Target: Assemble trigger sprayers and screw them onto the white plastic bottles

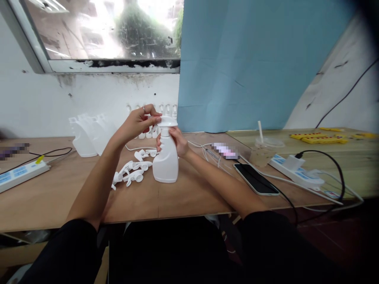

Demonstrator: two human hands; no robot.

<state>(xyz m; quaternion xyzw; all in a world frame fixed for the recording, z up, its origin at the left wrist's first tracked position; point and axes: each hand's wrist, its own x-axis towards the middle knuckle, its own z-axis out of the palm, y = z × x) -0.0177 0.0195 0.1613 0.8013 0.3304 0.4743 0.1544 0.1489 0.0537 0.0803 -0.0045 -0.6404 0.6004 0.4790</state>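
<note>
A white plastic spray bottle [166, 167] stands upright on the brown table, with a white trigger sprayer head [169, 121] on its neck. My left hand [147, 118], a ring on one finger, pinches the rear end of the sprayer head between thumb and fingers. Around the bottle just below the head, my right hand [179, 142] is closed, its fingertips showing on the left side. Several loose white sprayer heads [132, 172] lie in a pile left of the bottle. Whether the head is fully seated on the neck cannot be made out.
Several white bottles [85, 136] stand at the back left, and more white sprayer parts [168, 109] line the wall behind my hands. To the right lie a phone [256, 179], cables, a power strip [296, 173] and a plastic cup [260, 152]. Another power strip [22, 175] is at left.
</note>
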